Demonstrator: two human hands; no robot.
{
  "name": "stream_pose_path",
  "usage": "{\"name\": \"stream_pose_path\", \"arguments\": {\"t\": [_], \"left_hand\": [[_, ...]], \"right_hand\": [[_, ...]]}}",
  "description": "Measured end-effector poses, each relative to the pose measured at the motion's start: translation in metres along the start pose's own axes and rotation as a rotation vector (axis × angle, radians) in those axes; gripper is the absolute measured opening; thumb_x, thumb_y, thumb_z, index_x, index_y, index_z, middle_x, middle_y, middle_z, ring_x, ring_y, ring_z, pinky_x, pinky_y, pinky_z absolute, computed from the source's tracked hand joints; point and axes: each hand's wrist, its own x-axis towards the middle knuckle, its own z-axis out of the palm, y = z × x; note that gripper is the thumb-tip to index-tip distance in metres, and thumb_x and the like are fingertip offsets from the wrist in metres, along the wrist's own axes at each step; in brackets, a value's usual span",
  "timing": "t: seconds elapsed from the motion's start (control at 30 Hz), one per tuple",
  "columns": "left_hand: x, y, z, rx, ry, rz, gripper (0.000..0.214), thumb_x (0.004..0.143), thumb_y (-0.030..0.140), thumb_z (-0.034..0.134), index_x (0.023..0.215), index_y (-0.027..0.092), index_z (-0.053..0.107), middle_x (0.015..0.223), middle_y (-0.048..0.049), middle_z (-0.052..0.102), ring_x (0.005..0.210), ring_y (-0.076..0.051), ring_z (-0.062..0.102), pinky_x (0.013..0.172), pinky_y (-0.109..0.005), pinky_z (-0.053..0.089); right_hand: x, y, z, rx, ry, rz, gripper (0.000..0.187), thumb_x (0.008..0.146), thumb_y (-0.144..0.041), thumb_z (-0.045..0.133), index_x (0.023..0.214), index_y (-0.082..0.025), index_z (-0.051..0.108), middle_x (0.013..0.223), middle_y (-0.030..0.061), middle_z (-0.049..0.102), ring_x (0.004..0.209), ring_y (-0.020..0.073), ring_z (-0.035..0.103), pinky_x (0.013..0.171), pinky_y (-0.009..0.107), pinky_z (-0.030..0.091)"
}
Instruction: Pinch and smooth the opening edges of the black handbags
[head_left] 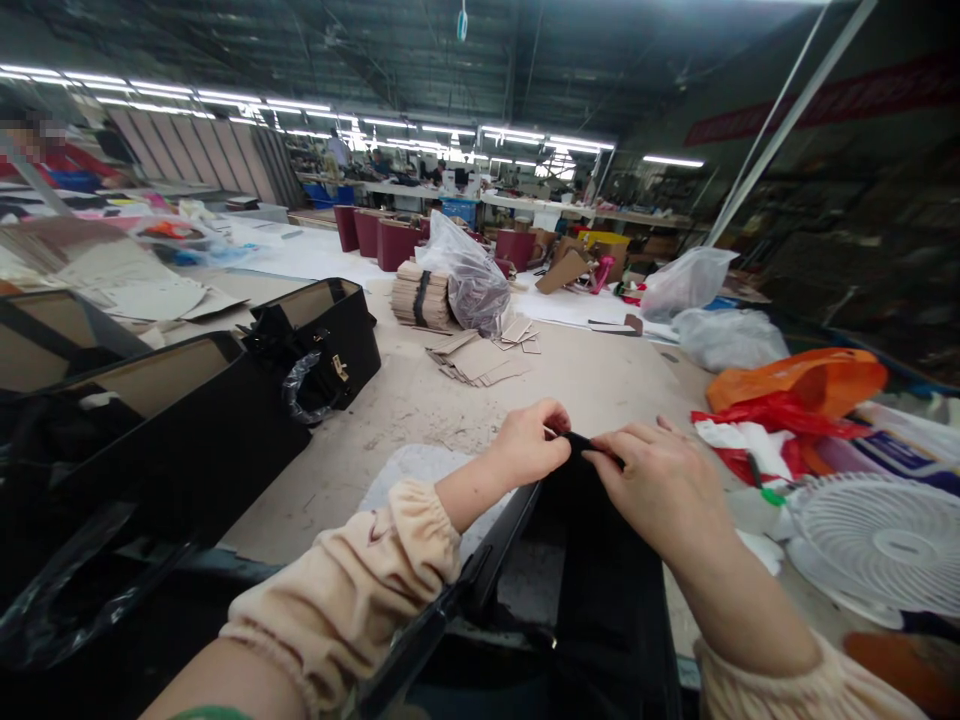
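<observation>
Left hand point(536, 440), right hand point(664, 485), both pinching black bag point(619, 580) at far edge, tabletop point(600, 372) beyond

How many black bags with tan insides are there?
3, all on the left: the gold-clasped bag, the middle bag next to it, and the far-left bag, cut off by the picture's edge. Others may be hidden.

Both arms point(750, 590) reach forward over the near edge of the bench point(615, 375); the left hand point(529, 445) and right hand point(664, 485) nearly meet, each pinching between thumb and curled fingers.
</observation>
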Motion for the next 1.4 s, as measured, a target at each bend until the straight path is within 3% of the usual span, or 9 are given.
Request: {"name": "stream_pose_path", "arguments": {"t": [0.57, 0.87, 1.03, 1.13, 1.23, 1.4], "left_hand": [[-0.004, -0.001, 0.002, 0.092, 0.038, -0.018, 0.011, 0.067, 0.019, 0.053, 0.078, 0.019, 0.056, 0.07, 0.0036, 0.06, 0.064, -0.011, 0.056, 0.061, -0.022, 0.046], [-0.006, -0.002, 0.003, 0.088, 0.041, 0.045, 0.017, 0.068, 0.013, 0.05, 0.082, 0.019, 0.058, 0.074, 0.0036, 0.062, 0.065, -0.01, 0.058, 0.061, -0.02, 0.046], [-0.004, -0.002, 0.003, 0.117, 0.047, 0.244, 0.024, 0.068, 0.006, 0.048, 0.079, 0.018, 0.066, 0.086, -0.001, 0.066, 0.078, -0.012, 0.062, 0.074, -0.022, 0.049], [0.001, 0.0, -0.002, 0.236, -0.012, 0.389, 0.021, 0.07, 0.008, 0.051, 0.074, 0.018, 0.07, 0.098, -0.0048, 0.066, 0.089, -0.015, 0.063, 0.085, -0.025, 0.049], [0.004, 0.006, -0.011, 0.393, -0.067, 0.45, 0.02, 0.075, 0.013, 0.053, 0.078, 0.018, 0.071, 0.116, -0.0069, 0.062, 0.086, -0.015, 0.065, 0.086, -0.027, 0.05], [0.005, 0.017, -0.024, 0.609, -0.166, 0.528, 0.02, 0.082, 0.017, 0.05, 0.089, 0.021, 0.069, 0.126, -0.0047, 0.056, 0.089, -0.014, 0.065, 0.083, -0.026, 0.051]], "right_hand": [[-0.001, -0.014, 0.001, -0.094, 0.046, 0.065, 0.018, 0.083, -0.022, 0.054, 0.072, -0.02, 0.067, 0.071, 0.0066, 0.067, 0.067, 0.0216, 0.058, 0.091, 0.046, 0.035], [0.001, -0.004, 0.002, -0.064, -0.071, -0.104, 0.015, 0.087, -0.019, 0.051, 0.077, -0.019, 0.063, 0.077, 0.0052, 0.062, 0.081, 0.024, 0.056, 0.103, 0.054, 0.026], [0.001, 0.006, 0.003, 0.016, -0.092, -0.171, 0.015, 0.088, -0.019, 0.05, 0.078, -0.019, 0.062, 0.076, 0.0033, 0.06, 0.081, 0.0218, 0.055, 0.104, 0.051, 0.026], [-0.001, 0.009, 0.007, 0.057, -0.086, -0.146, 0.014, 0.088, -0.02, 0.05, 0.08, -0.019, 0.062, 0.078, 0.004, 0.061, 0.083, 0.0217, 0.056, 0.104, 0.05, 0.027], [-0.003, 0.012, 0.011, 0.119, -0.069, -0.112, 0.012, 0.087, -0.022, 0.052, 0.081, -0.02, 0.062, 0.08, 0.0039, 0.062, 0.082, 0.0207, 0.058, 0.102, 0.048, 0.029], [-0.004, 0.014, 0.012, 0.259, -0.065, -0.043, 0.01, 0.085, -0.022, 0.056, 0.08, -0.02, 0.064, 0.08, 0.0036, 0.064, 0.08, 0.0184, 0.059, 0.082, 0.034, 0.043]]}}
